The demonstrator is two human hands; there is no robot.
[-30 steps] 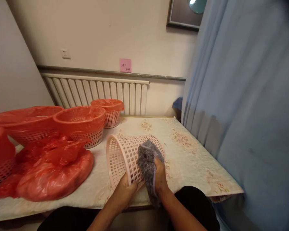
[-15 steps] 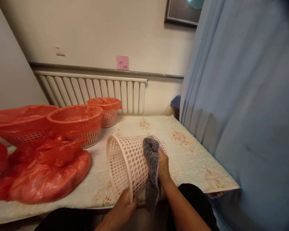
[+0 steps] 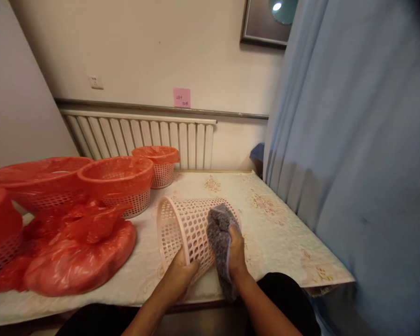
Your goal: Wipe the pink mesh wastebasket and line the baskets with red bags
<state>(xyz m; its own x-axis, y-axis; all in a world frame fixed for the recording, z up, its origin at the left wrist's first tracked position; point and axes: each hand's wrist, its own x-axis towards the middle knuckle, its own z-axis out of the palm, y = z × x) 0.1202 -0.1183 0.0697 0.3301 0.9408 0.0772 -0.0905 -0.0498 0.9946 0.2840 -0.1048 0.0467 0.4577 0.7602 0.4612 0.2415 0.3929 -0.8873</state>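
Observation:
A pale pink perforated plastic basket (image 3: 186,229) lies on its side near the table's front edge, its mouth turned left. My left hand (image 3: 182,273) grips the basket's lower side just behind the rim, fingers curled against it. My right hand (image 3: 236,251) is closed on a grey fuzzy cloth (image 3: 220,241), which it presses against the basket's outer wall near the base. The cloth's lower end hangs over the table edge.
Several baskets lined with red plastic bags (image 3: 121,177) stand along the left, and a full red bag (image 3: 79,254) lies in front of them. The floral tablecloth (image 3: 276,224) covers the table. A white radiator (image 3: 140,137) runs behind; a blue curtain (image 3: 353,140) hangs at the right.
My right hand has slid the cloth a little along the basket wall. My left hand has shifted from the basket's bottom edge up onto its side. The camera view swayed slightly.

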